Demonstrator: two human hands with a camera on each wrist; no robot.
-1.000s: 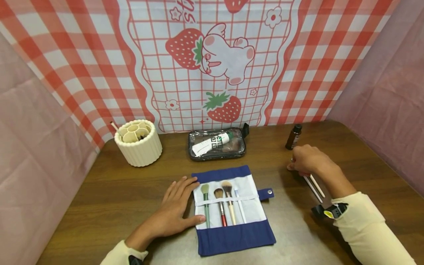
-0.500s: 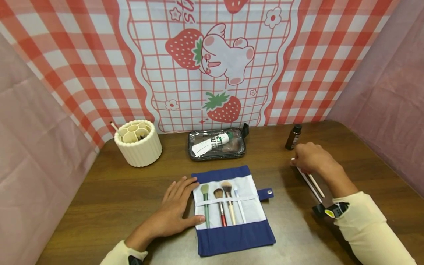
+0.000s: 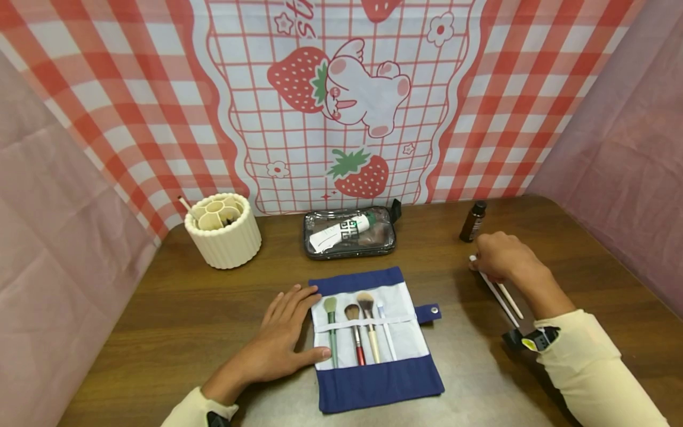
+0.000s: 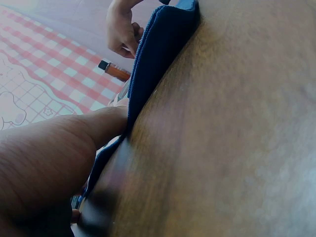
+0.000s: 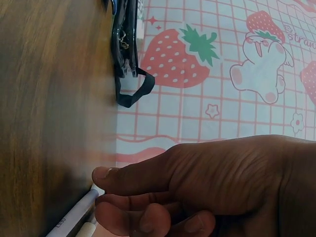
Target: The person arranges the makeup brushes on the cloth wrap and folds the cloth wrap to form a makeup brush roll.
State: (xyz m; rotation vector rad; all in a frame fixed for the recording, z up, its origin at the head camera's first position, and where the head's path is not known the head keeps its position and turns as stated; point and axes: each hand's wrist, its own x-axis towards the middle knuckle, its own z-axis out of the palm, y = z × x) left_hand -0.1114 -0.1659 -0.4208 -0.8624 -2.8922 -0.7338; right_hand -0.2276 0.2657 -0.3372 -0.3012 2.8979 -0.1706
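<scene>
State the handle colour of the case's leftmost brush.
Green; the leftmost brush shows best in the head view.

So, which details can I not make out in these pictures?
Head: far end of the cream handle, hidden by the right hand.
Head: lower end of the red-handled makeup brush, hidden by the navy pocket.
Head: label of the brown bottle, too small to read.
Right wrist: near end of the white handle, cut off by the bottom edge.

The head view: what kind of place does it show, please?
Probably a cloth-screened table for makeup: a blue fabric roll holds brushes, a clear pouch lies behind it, and strawberry-print cloth hangs at the back.
</scene>
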